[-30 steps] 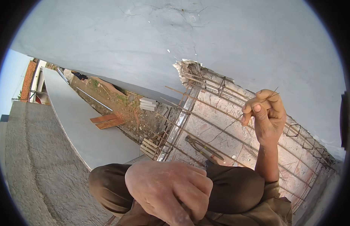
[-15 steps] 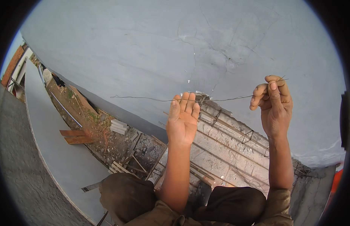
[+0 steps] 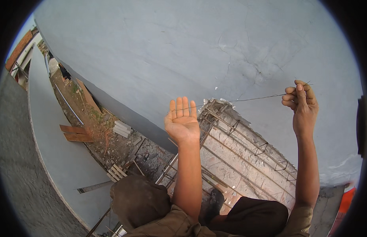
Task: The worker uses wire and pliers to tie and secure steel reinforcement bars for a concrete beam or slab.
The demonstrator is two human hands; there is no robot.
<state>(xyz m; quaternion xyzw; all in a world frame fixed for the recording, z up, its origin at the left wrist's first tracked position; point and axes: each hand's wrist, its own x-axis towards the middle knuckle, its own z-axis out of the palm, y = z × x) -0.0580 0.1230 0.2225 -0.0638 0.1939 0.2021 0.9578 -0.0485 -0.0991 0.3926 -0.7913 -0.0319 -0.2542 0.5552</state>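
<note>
A thin, dark tie wire (image 3: 256, 97) stretches between my two hands, rising a little toward the right. My right hand (image 3: 304, 108) pinches it between thumb and fingers, and short wire ends stick out past the fingertips. Flat and palm up, my left hand (image 3: 184, 124) has its fingers stretched out, with the other part of the wire crossing them. The left fingers are not closed round it. Both hands are raised in front of a grey plastered wall (image 3: 152, 51).
Below lies a grid of steel reinforcing bars (image 3: 239, 162) over a pale, dusty surface with a broken edge. Farther left are rubble, white blocks (image 3: 122, 129), brown boards (image 3: 77, 133) and loose wood (image 3: 117, 172). A shoe (image 3: 215, 202) shows below my arms.
My right hand has moved right, and the left hand has shifted slightly left. The wire's long left end no longer sticks out beyond the left hand. The view has shifted a little.
</note>
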